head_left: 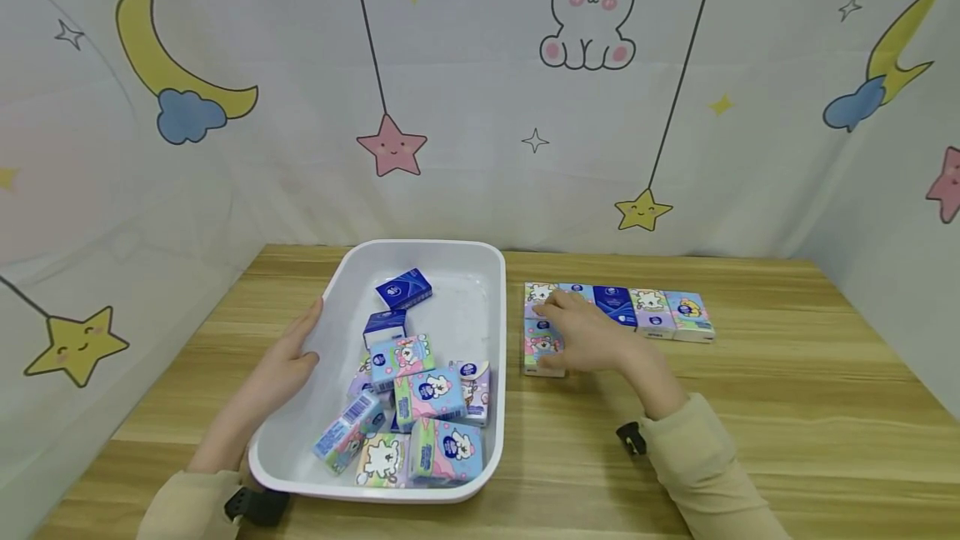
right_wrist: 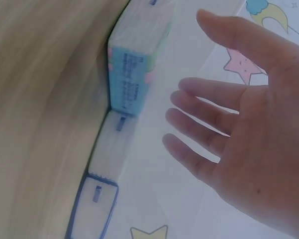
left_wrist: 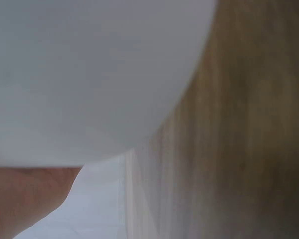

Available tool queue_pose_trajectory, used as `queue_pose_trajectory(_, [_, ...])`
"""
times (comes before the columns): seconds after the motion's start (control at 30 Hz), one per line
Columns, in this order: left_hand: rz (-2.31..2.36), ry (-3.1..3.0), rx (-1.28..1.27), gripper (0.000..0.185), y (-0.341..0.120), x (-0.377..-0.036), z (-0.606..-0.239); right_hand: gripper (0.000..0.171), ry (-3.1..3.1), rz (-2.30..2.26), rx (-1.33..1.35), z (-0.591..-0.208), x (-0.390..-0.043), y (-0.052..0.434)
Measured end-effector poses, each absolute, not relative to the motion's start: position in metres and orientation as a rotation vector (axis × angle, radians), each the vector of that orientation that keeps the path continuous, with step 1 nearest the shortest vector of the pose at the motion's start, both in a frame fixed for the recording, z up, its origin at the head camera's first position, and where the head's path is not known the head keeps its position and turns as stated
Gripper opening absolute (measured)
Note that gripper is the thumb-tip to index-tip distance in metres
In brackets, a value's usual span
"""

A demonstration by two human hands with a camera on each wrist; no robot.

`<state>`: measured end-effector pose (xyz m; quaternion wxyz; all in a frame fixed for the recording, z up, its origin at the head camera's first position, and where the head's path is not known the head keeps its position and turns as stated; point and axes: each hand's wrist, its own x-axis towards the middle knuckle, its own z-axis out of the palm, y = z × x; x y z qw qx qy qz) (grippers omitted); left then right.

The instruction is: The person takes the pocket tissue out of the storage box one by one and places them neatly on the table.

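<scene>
My left hand (head_left: 277, 369) rests against the outer left side of a white plastic tub (head_left: 468, 302), its fingers extended along the wall. Inside lie several small tissue packs in a loose heap, among them a dark blue pack (head_left: 405, 288) and a pastel cartoon pack (head_left: 447, 450). To the tub's right, more packs form an L on the table, with another dark blue pack (head_left: 615, 304) in the back row. My right hand (head_left: 592, 332) is over the L's left corner, partly covering the front pack (head_left: 543, 347). In the right wrist view its fingers are spread loosely and hold nothing.
The wooden table (head_left: 750, 415) extends to the right of the tub and in front of the row. Behind it hangs a white curtain (head_left: 480, 198) with cartoon stars and moons, which also closes off both sides.
</scene>
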<state>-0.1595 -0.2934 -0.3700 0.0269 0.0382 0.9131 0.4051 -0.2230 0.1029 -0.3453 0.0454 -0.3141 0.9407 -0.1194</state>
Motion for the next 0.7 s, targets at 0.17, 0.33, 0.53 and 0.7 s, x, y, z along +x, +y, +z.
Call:
queue_pose_trajectory(0.17, [1.25, 2.834, 0.137, 0.074, -0.295, -0.159, -0.37, 0.059, 2.943, -0.417, -1.024, -0.34, -0.22, 0.097])
queue_pose_trajectory(0.33, [1.263, 2.836, 0.148, 0.075, -0.296, -0.16, -0.371, 0.053, 3.044, -0.477, -1.048, -0.339, -0.218, 0.088])
queue_pose_trajectory(0.53, [1.281, 2.826, 0.157, 0.075, -0.295, -0.16, -0.371, 0.051, 3.109, -0.561, -1.091, -0.342, -0.218, 0.074])
queue_pose_trajectory(0.7, [1.276, 2.837, 0.163, 0.075, -0.295, -0.16, -0.372, 0.05, 3.128, -0.556, -1.123, -0.341, -0.218, 0.062])
